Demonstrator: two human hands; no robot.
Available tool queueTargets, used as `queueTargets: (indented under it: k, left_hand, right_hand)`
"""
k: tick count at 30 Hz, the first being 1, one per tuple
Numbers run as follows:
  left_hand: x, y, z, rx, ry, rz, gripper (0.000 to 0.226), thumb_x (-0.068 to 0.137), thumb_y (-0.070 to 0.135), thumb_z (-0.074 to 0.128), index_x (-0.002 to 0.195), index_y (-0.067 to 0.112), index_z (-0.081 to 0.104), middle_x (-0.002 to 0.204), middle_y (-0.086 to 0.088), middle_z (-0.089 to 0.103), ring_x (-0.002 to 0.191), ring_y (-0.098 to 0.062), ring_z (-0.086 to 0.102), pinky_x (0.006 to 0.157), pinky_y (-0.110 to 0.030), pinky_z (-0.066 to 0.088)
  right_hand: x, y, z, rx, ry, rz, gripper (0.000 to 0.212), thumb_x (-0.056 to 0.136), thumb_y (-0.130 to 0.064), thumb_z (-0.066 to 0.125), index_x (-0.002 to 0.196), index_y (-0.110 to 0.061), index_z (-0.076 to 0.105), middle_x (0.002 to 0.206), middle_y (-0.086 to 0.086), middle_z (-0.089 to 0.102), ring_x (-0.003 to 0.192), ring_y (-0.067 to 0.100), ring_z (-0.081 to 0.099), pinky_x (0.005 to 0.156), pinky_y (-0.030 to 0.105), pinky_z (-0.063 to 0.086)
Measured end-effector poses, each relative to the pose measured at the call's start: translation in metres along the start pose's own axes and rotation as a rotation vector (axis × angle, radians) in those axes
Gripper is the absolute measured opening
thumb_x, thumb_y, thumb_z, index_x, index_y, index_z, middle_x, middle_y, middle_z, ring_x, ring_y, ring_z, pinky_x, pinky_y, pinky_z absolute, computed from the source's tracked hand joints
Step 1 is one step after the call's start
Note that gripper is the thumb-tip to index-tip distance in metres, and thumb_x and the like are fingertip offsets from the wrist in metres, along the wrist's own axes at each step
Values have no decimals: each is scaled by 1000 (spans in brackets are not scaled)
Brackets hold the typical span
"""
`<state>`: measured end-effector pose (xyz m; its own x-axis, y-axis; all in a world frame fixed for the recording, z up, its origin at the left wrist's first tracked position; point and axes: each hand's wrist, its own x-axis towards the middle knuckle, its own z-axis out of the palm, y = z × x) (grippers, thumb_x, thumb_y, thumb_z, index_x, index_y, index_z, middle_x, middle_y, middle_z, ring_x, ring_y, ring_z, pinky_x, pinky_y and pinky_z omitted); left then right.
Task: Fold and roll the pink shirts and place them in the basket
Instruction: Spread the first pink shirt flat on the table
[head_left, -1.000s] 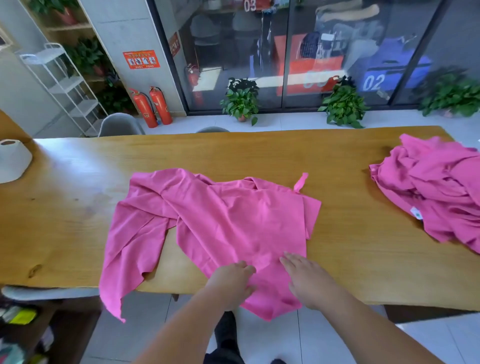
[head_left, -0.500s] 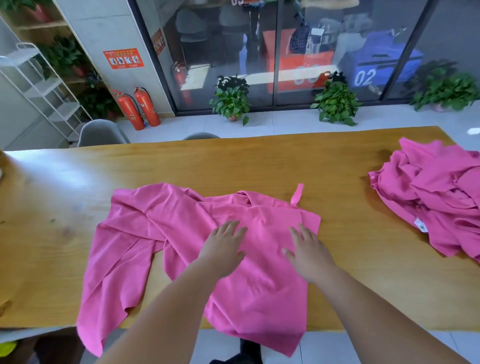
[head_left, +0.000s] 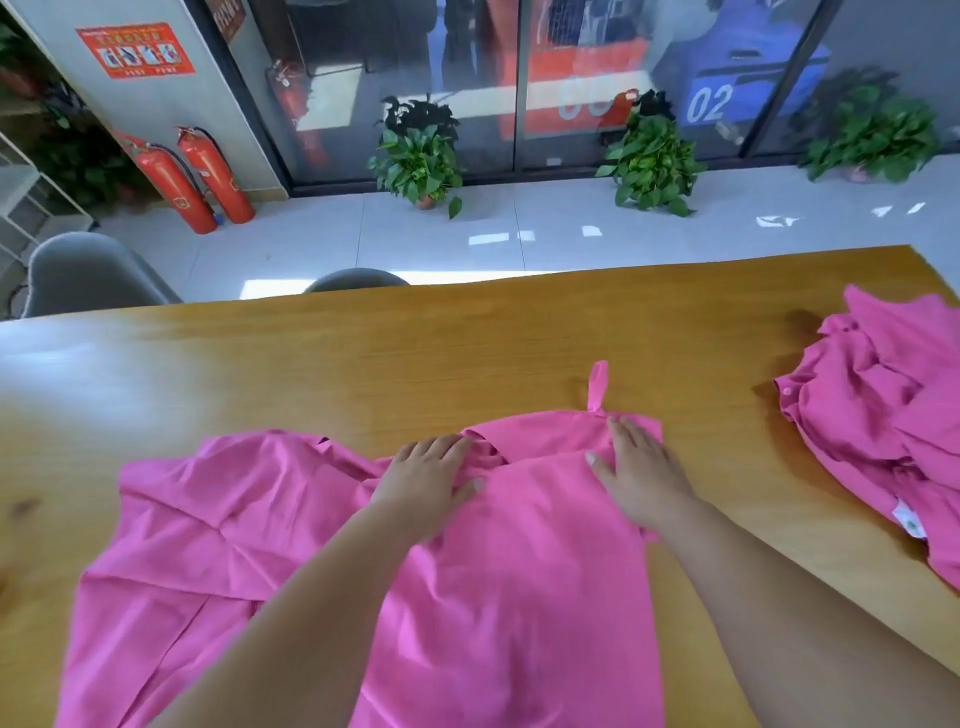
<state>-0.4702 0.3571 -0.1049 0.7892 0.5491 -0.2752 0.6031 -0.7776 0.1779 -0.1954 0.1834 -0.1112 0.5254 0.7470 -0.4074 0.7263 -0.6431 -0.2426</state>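
Observation:
A pink shirt (head_left: 524, 587) lies spread on the wooden table (head_left: 363, 358) in front of me, its near hem hanging over the front edge. A small pink loop sticks out at its far edge. My left hand (head_left: 426, 480) presses flat on the cloth near the shirt's far middle, fingers straight. My right hand (head_left: 636, 470) lies flat on the shirt's far right corner. A rumpled part of the shirt trails off to the left. No basket is in view.
A heap of more pink shirts (head_left: 893, 426) sits at the table's right end. Beyond the far edge stand grey chairs (head_left: 83, 275), potted plants (head_left: 421, 150), two red fire extinguishers (head_left: 192, 176) and glass doors.
Both hands have slid away from me along the shirt, from its near hem to its far edge, smoothing the cloth. The view has tilted with them.

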Motion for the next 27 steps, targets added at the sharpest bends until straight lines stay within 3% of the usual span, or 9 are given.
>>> queueTargets:
  k: [4, 8, 12, 18, 22, 24, 27]
  left_hand:
    - [23, -22, 6, 53, 116, 41, 76, 102, 69, 21, 156, 23, 47, 158, 2, 51, 152, -29, 39, 127, -49, 27]
    - [37, -25, 5, 58, 164, 162, 72, 106, 65, 30, 163, 21, 38, 172, -3, 29, 161, -27, 20, 131, -48, 19]
    - [45, -21, 11, 111, 150, 414, 73, 102, 58, 44, 160, 14, 43, 166, -6, 40, 153, -25, 36, 129, -45, 25]
    - [60, -29, 9, 159, 50, 183, 94, 100, 77, 17, 169, 12, 21, 176, -9, 18, 163, -25, 12, 132, -50, 6]
    - [75, -56, -11, 139, 69, 155, 106, 93, 87, -4, 168, 17, 26, 175, -5, 22, 162, -24, 17, 132, -48, 12]
    - [87, -69, -17, 146, 60, 128, 101, 96, 85, 2, 166, 17, 29, 174, -7, 25, 161, -27, 20, 131, -49, 16]
    - [103, -79, -20, 69, 99, -5, 80, 101, 67, 13, 155, 16, 43, 164, -12, 34, 156, -32, 31, 126, -46, 28]
  right_hand:
    - [46, -7, -18, 5, 13, 32, 80, 107, -63, 28, 170, -16, 9, 178, 4, 7, 163, 21, 8, 132, 47, 13]
    - [87, -17, -35, -37, 27, 21, 81, 108, -62, 31, 169, -14, 10, 177, 7, 10, 163, 23, 11, 132, 46, 14]
    - [103, -36, -39, -80, 59, 50, 82, 107, -62, 32, 169, -14, 8, 178, 6, 8, 164, 25, 6, 132, 47, 12]
    - [37, -79, 19, -71, 180, 56, 88, 102, -70, 34, 169, -19, 10, 176, 15, 7, 162, 35, 9, 128, 54, 24]
    - [41, -56, 24, -218, 113, -3, 110, 88, -92, 20, 170, -20, 3, 177, 10, -6, 164, 27, -5, 132, 47, 12]
    - [60, -43, 8, -259, 84, -12, 109, 88, -92, 25, 170, -23, 1, 177, 8, -11, 163, 27, -9, 132, 46, 11]
    - [75, -38, -17, -272, 159, 132, 92, 99, -72, 42, 169, -20, 12, 177, 13, -1, 163, 34, 2, 130, 50, 18]
